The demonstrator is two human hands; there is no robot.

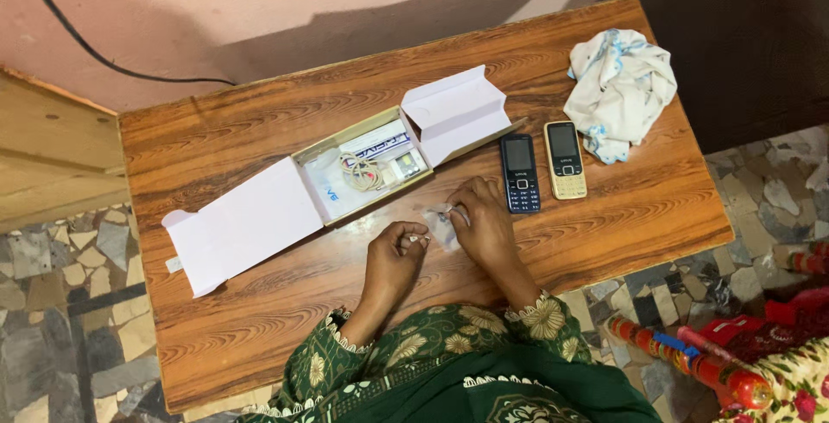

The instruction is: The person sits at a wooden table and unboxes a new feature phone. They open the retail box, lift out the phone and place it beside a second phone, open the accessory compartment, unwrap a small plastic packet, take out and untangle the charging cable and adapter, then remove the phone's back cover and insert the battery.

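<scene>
Closest to the camera are green sleeves w/ gold flowers, and two bare hands stick out of them onto a brown wood table. The left hand is curled up, fingertips pinched together on one end of a small clear plastic bag. The right hand lies just beside it, fingers bent down and pressing on the other end of the bag. So the bag sits between both hands, touching both, flat on the table, near the front middle. It is thin, see-through & crinkly, w/ a bit of white showing; too small to tell what is in it. Behind the hands is an open white cardboard box. One big flap lies flat to the left, a smaller flap sticks up to the right. Inside the box is a coiled white cable, a small white plug thing and a white card w/ blue print. Right of the box, 2 small button phones lie side by side, near the right hand but not touching: a dark blue phone and a gold phone. At the far right corner sits a crumpled white cloth w/ light blue marks, just touching the gold phone's top.
</scene>
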